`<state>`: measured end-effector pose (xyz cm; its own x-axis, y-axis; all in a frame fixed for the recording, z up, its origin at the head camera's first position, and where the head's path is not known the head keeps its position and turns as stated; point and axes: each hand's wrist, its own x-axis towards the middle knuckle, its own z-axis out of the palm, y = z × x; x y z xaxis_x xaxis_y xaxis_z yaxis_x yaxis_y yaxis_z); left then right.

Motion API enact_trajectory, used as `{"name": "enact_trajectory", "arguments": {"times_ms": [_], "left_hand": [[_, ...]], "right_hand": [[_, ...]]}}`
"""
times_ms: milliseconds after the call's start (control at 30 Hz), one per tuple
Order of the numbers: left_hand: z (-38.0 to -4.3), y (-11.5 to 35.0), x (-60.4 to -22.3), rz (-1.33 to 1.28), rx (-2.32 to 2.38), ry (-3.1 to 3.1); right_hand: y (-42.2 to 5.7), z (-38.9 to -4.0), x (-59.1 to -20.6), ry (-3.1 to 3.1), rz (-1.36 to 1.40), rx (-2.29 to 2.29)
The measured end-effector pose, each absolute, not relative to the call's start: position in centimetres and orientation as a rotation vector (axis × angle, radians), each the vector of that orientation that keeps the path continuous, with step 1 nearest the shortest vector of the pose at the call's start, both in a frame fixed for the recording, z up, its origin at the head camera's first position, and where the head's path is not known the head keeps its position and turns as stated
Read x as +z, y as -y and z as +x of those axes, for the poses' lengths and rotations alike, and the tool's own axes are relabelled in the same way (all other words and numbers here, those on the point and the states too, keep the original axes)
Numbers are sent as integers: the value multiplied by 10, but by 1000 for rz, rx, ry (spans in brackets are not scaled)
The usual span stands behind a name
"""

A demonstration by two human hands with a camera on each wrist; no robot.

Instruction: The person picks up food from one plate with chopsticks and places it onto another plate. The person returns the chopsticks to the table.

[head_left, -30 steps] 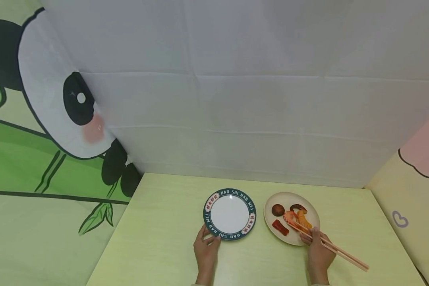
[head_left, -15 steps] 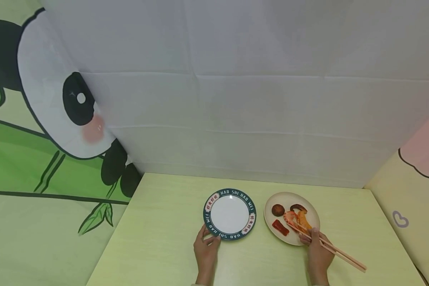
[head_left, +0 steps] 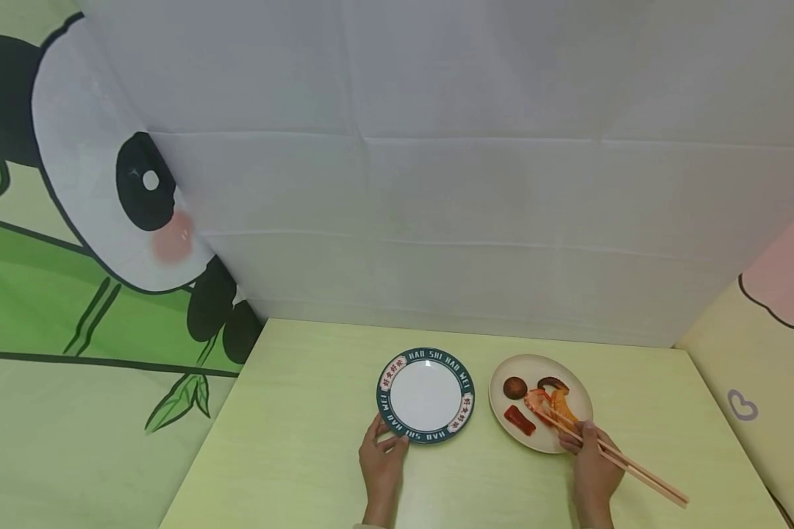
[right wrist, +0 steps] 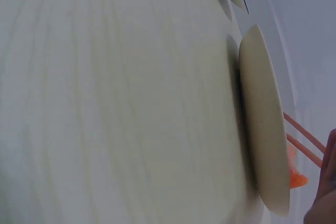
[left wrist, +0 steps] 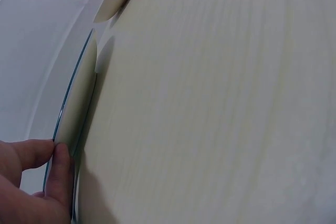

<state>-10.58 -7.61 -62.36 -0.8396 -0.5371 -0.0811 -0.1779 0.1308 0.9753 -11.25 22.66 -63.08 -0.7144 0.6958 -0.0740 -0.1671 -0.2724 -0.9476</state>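
In the head view, my left hand holds the near-left rim of a white plate with a dark green lettered border. The left wrist view shows the fingers at that plate's edge. My right hand grips a pair of wooden chopsticks over the beige plate. Their tips are at a shrimp-like piece, beside an orange-yellow piece. Whether the tips pinch it is too small to tell. In the right wrist view, the chopsticks show above the plate's rim, and only part of the hand is visible.
On the beige plate also lie a round brown mushroom cap, a dark brown curved slice and a dark red piece. Both plates sit side by side on a pale yellow table. A grey-white wall sheet rises behind it.
Between the half-second-old frame and now, my right hand and the chopsticks' back ends have shifted slightly to the right, the tips with them. My left hand and both plates stay in place.
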Motion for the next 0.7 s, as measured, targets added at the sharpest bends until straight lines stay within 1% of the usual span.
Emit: {"name": "enact_trajectory", "arguments": {"times_ms": [367,700], "left_hand": [[-106,76,-623,708,-1758,2129],[-107,76,-624,722,-1747,2137]], "right_hand": [[-227,-112,-623,1395,-638,2059],[-220,-110,-614,1460,-697,2010]]}}
